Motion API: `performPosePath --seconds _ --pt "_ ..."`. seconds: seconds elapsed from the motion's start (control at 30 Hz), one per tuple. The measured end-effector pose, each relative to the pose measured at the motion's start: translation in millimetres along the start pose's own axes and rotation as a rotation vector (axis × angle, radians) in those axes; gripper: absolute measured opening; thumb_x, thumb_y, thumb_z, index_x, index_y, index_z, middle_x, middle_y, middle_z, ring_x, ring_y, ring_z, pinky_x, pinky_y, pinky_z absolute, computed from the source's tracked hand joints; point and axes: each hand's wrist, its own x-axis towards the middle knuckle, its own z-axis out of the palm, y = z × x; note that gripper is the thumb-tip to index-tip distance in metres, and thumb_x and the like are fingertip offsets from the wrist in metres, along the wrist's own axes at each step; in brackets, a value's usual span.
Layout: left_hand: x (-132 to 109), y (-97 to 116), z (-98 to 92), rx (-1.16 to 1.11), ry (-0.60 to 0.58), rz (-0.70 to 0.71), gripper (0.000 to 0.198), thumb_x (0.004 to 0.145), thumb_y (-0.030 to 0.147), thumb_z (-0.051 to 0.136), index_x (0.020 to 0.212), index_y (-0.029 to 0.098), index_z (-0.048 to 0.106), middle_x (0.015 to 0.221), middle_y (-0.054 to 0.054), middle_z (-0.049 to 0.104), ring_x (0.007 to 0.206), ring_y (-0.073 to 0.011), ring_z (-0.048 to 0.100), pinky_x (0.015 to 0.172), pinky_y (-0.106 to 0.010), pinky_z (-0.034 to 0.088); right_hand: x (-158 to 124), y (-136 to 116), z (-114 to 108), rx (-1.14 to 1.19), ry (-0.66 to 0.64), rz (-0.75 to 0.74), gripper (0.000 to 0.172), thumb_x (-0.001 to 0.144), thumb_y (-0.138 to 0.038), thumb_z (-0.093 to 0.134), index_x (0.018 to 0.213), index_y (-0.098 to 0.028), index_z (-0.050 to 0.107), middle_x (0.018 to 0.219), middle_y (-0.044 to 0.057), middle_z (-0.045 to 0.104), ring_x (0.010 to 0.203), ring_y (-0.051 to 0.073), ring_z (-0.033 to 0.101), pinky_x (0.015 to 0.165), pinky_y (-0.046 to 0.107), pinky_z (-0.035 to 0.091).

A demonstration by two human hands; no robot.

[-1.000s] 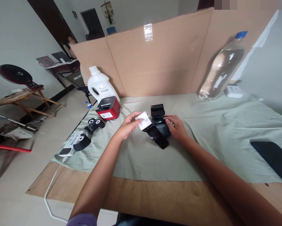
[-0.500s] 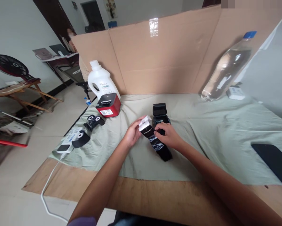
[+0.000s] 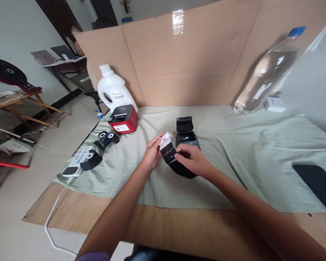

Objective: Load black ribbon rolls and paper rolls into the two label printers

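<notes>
Head view: two hands (image 3: 151, 152) (image 3: 192, 157) hold one black strip (image 3: 168, 152).

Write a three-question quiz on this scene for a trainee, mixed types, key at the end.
1. Multiple choice: Which part of the long black-and-white strip is in the left hand?
(a) the white end
(b) the black stretch
(c) neither part

2. True or false: The black rectangular lid of the small dark boxy device stands open.

3. Fill in: The large clear plastic bottle leaning against the brown cardboard panel has a ____ cap.

Key: 1. (a); 2. True; 3. blue
</notes>
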Motion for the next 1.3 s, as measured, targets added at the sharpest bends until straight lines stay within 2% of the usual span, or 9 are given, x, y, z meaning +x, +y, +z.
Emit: performPosePath --seconds 0.07,0.23,0.37,0.5,0.67,0.77,0.97,1.13,1.3 --pt "0.7 -0.7 -1.5 0.003 -0.002 -0.028 0.047 0.072 0.038 0.080 0.114 0.019 0.071 0.100 -0.005 0.075 0.085 -0.0169 0.069 0.073 -0.025 0.054 -4.5 -9.1 10.0 0.016 -0.008 -0.004 0.006 0.085 -0.025 0.056 0.088 -0.020 0.058 0.067 -0.004 0.057 0.061 0.012 0.050 0.059 0.025 0.038" --pt "6.2 -5.9 -7.5 -0.006 -0.025 -0.150 0.042 0.075 0.034 0.075 0.115 0.023 0.071 0.097 -0.005 0.074 0.095 -0.0237 0.071 0.081 -0.031 0.057 -18.5 -28.9 32.6 0.062 -0.056 -0.019 0.062 0.085 -0.018 0.057 0.145 -0.023 0.042 0.090 0.002 0.071 0.075 0.015 0.061 0.065 0.026 0.044" --pt "7.3 -11.1 -8.6 0.028 -0.030 -0.137 0.032 0.079 0.037 0.070 0.108 0.026 0.074 0.099 -0.007 0.073 0.103 -0.0269 0.069 0.086 -0.034 0.058 -28.0 -32.6 42.0 0.049 -0.140 -0.011 0.072 0.086 -0.017 0.055 0.154 -0.028 0.033 0.087 0.000 0.069 0.065 0.013 0.057 0.058 0.024 0.042" --pt "1.2 -8.3 -3.8 0.010 -0.036 -0.073 0.036 0.077 0.032 0.072 0.112 0.025 0.073 0.105 -0.006 0.072 0.102 -0.0247 0.070 0.087 -0.034 0.058 -32.2 -32.7 41.9 -0.038 -0.095 -0.034 0.056 0.083 -0.015 0.055 0.137 -0.029 0.054 0.079 -0.002 0.066 0.058 0.012 0.053 0.054 0.024 0.039" --pt "-3.7 -1.7 0.4 0.023 0.051 0.110 0.050 0.072 0.028 0.081 0.121 0.023 0.070 0.106 -0.005 0.075 0.095 -0.0181 0.071 0.082 -0.026 0.056 -23.5 -33.7 21.1 -0.224 0.012 0.024 0.004 0.076 -0.019 0.062 0.074 -0.022 0.062 0.069 -0.001 0.061 0.059 0.012 0.052 0.055 0.026 0.036" --pt "-3.5 0.6 0.5 0.064 0.080 0.267 0.050 0.069 0.028 0.084 0.118 0.023 0.073 0.119 -0.006 0.073 0.108 -0.0206 0.068 0.091 -0.027 0.054 -13.0 -27.7 5.5 -0.272 0.116 0.063 0.016 0.076 -0.025 0.064 0.069 -0.022 0.050 0.073 0.000 0.061 0.064 0.013 0.053 0.059 0.027 0.037" --pt "-10.8 5.1 3.3 0.275 0.042 0.488 0.049 0.072 0.031 0.084 0.119 0.024 0.073 0.132 -0.007 0.067 0.126 -0.0263 0.059 0.105 -0.034 0.049 1.4 -8.4 -7.1 -0.101 0.139 0.213 0.033 0.082 -0.044 0.066 0.105 -0.024 0.054 0.084 0.000 0.065 0.064 0.014 0.055 0.057 0.027 0.040" --pt "-18.8 4.5 6.3 0.442 -0.009 0.601 0.047 0.077 0.030 0.080 0.123 0.023 0.071 0.127 -0.008 0.068 0.121 -0.0267 0.061 0.104 -0.036 0.050 4.6 -4.4 -7.2 -0.071 0.017 0.145 0.027 0.088 -0.043 0.058 0.076 -0.019 0.060 0.066 -0.003 0.052 0.062 0.013 0.047 0.057 0.026 0.034" --pt "-13.1 0.1 1.9 0.576 -0.050 0.768 0.043 0.080 0.029 0.077 0.121 0.021 0.071 0.122 -0.010 0.068 0.115 -0.0255 0.063 0.097 -0.037 0.054 4.0 -8.5 -8.6 -0.016 -0.028 0.160 0.028 0.089 -0.040 0.056 0.072 -0.018 0.056 0.066 -0.004 0.046 0.063 0.011 0.042 0.058 0.025 0.031"
